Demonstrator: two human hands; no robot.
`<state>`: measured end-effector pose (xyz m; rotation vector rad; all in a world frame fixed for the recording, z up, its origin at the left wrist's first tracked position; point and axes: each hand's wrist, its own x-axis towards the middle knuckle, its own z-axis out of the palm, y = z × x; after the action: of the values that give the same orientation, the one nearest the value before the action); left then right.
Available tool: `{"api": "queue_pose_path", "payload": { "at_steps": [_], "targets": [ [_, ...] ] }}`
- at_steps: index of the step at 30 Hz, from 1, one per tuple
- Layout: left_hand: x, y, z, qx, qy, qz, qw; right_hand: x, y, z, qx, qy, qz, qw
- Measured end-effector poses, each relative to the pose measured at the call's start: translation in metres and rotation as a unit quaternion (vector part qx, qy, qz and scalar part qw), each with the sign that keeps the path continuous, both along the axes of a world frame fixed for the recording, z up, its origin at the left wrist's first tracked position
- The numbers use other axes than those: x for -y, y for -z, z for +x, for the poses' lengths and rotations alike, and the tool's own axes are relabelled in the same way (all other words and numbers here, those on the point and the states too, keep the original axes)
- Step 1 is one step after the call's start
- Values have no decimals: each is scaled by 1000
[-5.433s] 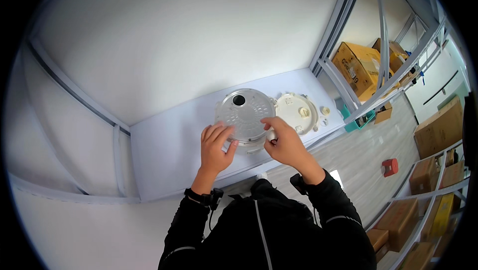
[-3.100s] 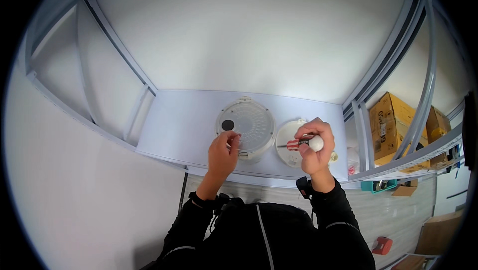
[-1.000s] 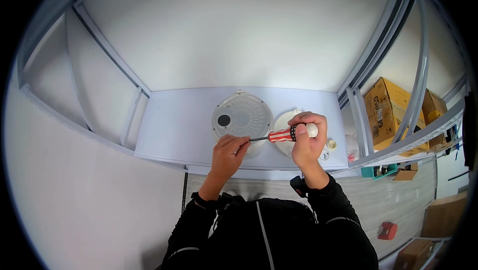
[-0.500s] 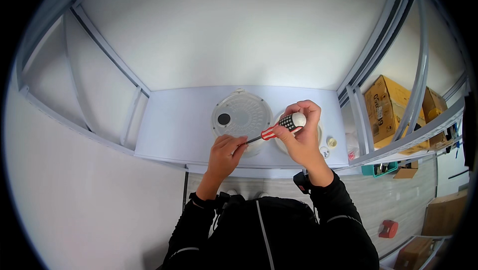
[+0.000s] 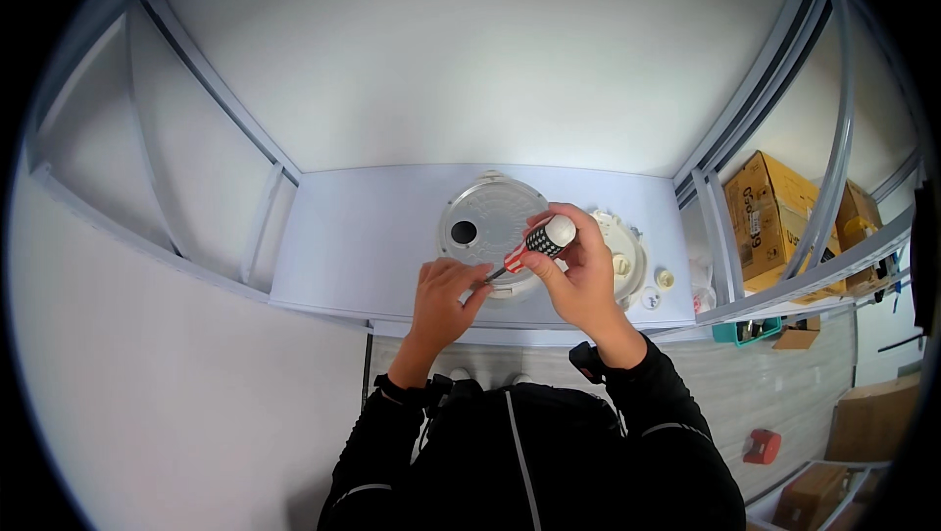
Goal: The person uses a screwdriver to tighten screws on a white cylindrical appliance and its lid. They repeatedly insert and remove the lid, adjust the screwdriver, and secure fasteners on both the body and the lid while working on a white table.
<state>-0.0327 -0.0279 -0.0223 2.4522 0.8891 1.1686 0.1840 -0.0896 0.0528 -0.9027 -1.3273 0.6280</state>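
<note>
My right hand (image 5: 582, 278) is closed round the handle of a screwdriver (image 5: 551, 237), which has red and white stripes, a black dotted band and a white end. The shaft slants down to the left. At its tip are the thumb and forefinger of my left hand (image 5: 441, 301), pinched about the shaft; whether a small part sits there too is hidden. Below the tool, a round white cover (image 5: 498, 200) with a black circle lies on the bench. A second round white part (image 5: 630, 237), partly behind my right hand, lies to its right.
A small cream ring-shaped part (image 5: 666, 278) and a small white disc (image 5: 651, 298) lie at the right of the white bench (image 5: 353, 237). Uprights of a grey frame (image 5: 714, 237) flank it. Cardboard boxes (image 5: 765, 217) stand beyond the right side; a red stool (image 5: 763, 447) is on the floor.
The screwdriver's handle has swung left and stands steeper, with my right hand moved along. More of the second white part shows. The bench items sit slightly farther right in the picture.
</note>
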Motion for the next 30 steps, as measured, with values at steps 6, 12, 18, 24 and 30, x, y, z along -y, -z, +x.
{"api": "queue_pose_path", "payload": {
  "at_steps": [6,12,18,24,30],
  "targets": [
    [-8,5,-1,6,20,22,1000,0,-3,-7,31,31,-22,999],
    [-16,15,-8,34,41,-5,999,-2,-8,-16,81,68,-30,994],
    [-21,17,-8,51,59,-25,997,1,-13,-21,81,81,-30,993],
    [-21,19,-9,51,57,-24,997,1,-14,-25,85,88,-38,992],
    [-19,16,-8,58,57,-31,996,1,-16,-28,133,113,-27,984]
  ]
}}
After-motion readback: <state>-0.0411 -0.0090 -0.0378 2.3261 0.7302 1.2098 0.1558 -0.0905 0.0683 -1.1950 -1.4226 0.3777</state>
